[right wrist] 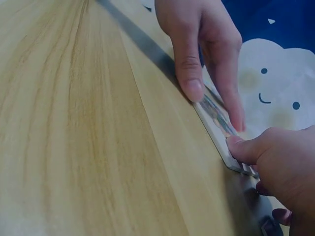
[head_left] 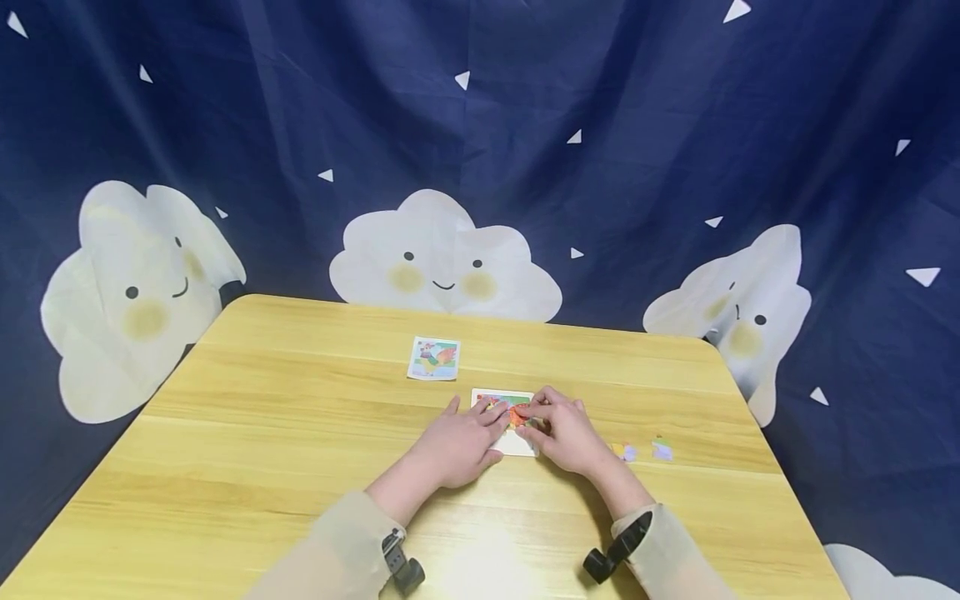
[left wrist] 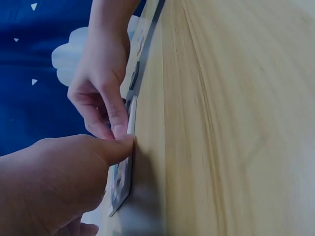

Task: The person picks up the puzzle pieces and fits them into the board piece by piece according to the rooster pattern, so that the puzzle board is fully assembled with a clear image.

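A small white-rimmed puzzle board [head_left: 516,445] lies flat on the table, its upper part filled with colourful picture pieces. My left hand [head_left: 459,443] rests on the board's left side with its fingers extended across the picture. At the right side, my right hand [head_left: 567,433] pinches an orange-red puzzle piece [head_left: 519,415] between thumb and fingers, against the board. The right wrist view has the left thumb [right wrist: 189,81] at the board's near edge. Fingers cover much of the picture, and the held piece's outline is partly hidden.
A square picture card [head_left: 435,360] with a colourful bird lies behind the board to the left. Loose puzzle pieces [head_left: 662,450] lie right of the right hand, some partly behind its wrist. The wooden table [head_left: 247,433] ends at a dark blue curtain [head_left: 465,125] with clouds.
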{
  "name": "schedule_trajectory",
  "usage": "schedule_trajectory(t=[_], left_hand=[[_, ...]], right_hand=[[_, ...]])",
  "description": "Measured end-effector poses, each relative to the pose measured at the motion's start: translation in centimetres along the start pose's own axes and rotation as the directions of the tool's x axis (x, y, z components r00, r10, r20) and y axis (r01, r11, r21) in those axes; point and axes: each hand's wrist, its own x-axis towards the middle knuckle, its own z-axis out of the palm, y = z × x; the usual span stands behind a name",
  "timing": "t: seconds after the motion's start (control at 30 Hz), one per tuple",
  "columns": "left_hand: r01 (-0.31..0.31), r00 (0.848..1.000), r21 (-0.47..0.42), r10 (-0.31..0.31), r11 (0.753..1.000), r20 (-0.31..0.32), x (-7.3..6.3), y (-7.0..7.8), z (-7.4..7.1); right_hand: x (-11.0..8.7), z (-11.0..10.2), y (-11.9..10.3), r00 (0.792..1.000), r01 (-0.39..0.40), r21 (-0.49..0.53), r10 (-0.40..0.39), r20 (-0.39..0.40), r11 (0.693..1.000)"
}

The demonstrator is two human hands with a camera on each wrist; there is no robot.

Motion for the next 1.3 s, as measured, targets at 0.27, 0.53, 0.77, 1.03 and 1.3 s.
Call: schedule_trajectory(t=[0.27, 0.53, 0.77, 1.03, 1.3], left_hand=[[0.024, 0.999, -0.049, -0.022, 0.999, 0.039, 0.2, 0.4, 0.1], [0.021, 0.999, -0.069, -0.019, 0.997, 0.036, 0.2, 0.5, 0.1], [0.009, 0.999, -0.058, -0.006, 0.998, 0.04, 0.1, 0.4, -0.4], [-0.023, 0.999, -0.007, 0.024, 1.0, 0.022, 0.4, -0.2, 0.1], [-0.079, 0.997, -0.052, 0.079, 0.996, -0.011, 0.8, -0.9, 0.9]], right_hand=[[0.0, -0.6, -0.1, 0.999, -0.011, -0.029, 0.012, 0.033, 1.0], [-0.1, -1.4, -0.1, 0.996, -0.087, 0.026, 0.087, 0.013, 0.996], [0.3, -1.5, -0.7, 0.985, -0.172, 0.051, 0.171, 0.022, 0.984], [0.4, -1.4, -0.7, 0.983, -0.18, 0.021, 0.179, 0.043, 0.983], [-0.2, -0.6, 0.2, 0.992, -0.125, -0.026, 0.125, -0.021, 0.992]])
